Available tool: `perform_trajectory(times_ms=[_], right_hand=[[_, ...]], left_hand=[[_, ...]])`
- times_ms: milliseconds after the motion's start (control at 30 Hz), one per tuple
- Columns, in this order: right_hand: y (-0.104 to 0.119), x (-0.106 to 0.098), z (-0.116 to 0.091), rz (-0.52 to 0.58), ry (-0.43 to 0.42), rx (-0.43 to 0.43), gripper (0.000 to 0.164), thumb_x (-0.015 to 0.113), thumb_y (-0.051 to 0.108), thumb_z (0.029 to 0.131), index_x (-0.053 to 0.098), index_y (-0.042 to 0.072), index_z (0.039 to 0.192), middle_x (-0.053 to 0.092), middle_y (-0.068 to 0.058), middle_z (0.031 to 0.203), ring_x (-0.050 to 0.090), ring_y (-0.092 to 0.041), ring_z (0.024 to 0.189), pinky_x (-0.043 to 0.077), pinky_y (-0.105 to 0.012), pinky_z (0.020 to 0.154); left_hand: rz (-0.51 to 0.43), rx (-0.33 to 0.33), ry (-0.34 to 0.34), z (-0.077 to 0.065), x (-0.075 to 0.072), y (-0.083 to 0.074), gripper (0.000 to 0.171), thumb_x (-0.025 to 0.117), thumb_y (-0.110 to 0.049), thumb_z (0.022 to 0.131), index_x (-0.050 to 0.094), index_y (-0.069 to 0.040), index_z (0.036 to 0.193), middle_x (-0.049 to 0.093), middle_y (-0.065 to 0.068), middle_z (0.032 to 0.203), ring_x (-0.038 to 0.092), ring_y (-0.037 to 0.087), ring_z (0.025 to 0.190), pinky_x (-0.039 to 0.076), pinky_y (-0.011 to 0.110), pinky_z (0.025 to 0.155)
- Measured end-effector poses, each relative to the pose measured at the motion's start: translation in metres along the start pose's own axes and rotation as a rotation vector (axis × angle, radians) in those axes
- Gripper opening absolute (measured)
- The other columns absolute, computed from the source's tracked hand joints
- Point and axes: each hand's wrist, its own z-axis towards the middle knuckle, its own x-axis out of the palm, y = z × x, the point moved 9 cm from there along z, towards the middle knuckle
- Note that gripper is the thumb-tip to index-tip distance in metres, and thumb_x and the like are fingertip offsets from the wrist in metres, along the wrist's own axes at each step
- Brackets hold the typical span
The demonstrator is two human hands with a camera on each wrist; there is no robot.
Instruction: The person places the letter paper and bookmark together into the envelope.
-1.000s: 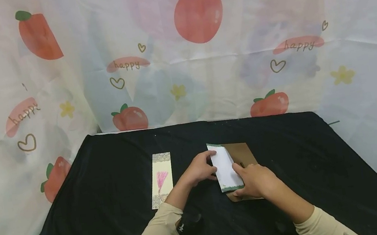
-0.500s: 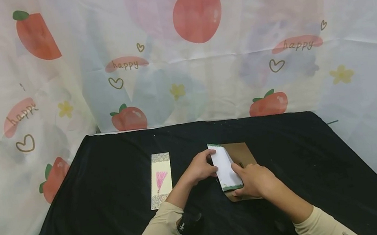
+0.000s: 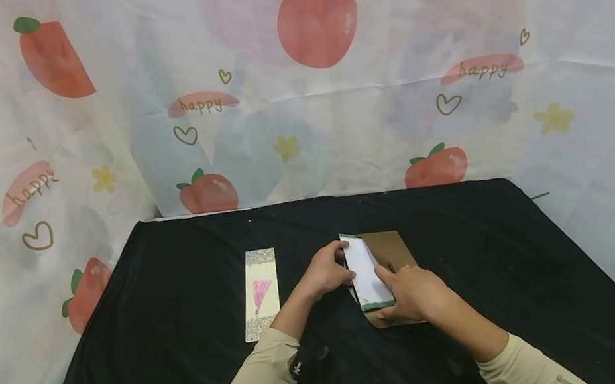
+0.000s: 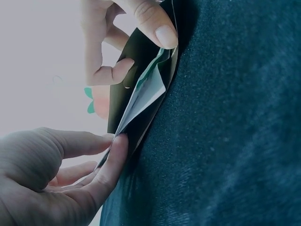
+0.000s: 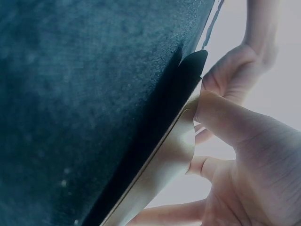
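Observation:
A folded white sheet with green edges [image 3: 368, 276] lies over a brown kraft-paper piece that looks like an envelope [image 3: 391, 246]. My left hand [image 3: 323, 275] pinches the sheet's left edge; the left wrist view shows thumb and finger meeting on the thin edge of the white sheet [image 4: 146, 96]. My right hand [image 3: 423, 294] grips the brown piece near its lower part, one finger at the sheet's right side. In the right wrist view, the right hand [image 5: 254, 155] holds the edge of the brown piece [image 5: 160, 165]. Part of the brown piece is hidden under the sheet.
Left of the hands lies a cream card [image 3: 264, 269] with a patterned border and a pink tassel [image 3: 262, 293]. A black cloth [image 3: 190, 291] covers the table. Behind it hangs a white curtain [image 3: 245, 27] printed with fruit.
The hands stay nearly in place on the paper. At the left edge, a strip below the left fingers shows a little more than before. The head view has shifted slightly.

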Motion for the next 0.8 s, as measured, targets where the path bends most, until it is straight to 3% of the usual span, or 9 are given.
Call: perform_trajectory(times_ms=[500,700,800], right_hand=[[0.0009,-0.0008,-0.0001,0.007,0.003,-0.008,0.081,0.087,0.050,0.080,0.054,0.007,0.139,0.066,-0.017,0.094,0.064,-0.034,0.086,0.055,-0.051,0.069],[0.0012,-0.0019,0.0000,0.007,-0.003,-0.009,0.079,0.088,0.050,0.079,0.054,0.008,0.137,0.065,-0.016,0.093,0.064,-0.033,0.084,0.055,-0.051,0.068],[0.0014,-0.0013,0.0001,0.008,-0.005,-0.013,0.077,0.088,0.049,0.079,0.054,0.008,0.135,0.065,-0.016,0.091,0.063,-0.033,0.083,0.055,-0.051,0.067]], left_hand=[[-0.014,-0.006,-0.012,0.0001,0.0059,-0.0006,0.065,0.078,0.012,0.084,0.053,0.004,0.143,0.062,0.018,0.121,0.070,0.018,0.067,0.060,0.030,0.063],[0.030,-0.005,-0.031,0.0012,0.0065,-0.0001,0.065,0.079,0.010,0.084,0.054,0.003,0.142,0.062,0.017,0.119,0.070,0.018,0.067,0.059,0.028,0.062],[0.083,0.009,-0.049,0.0015,0.0056,-0.0008,0.063,0.081,0.007,0.083,0.056,0.002,0.141,0.061,0.015,0.117,0.067,0.017,0.075,0.057,0.026,0.064]])
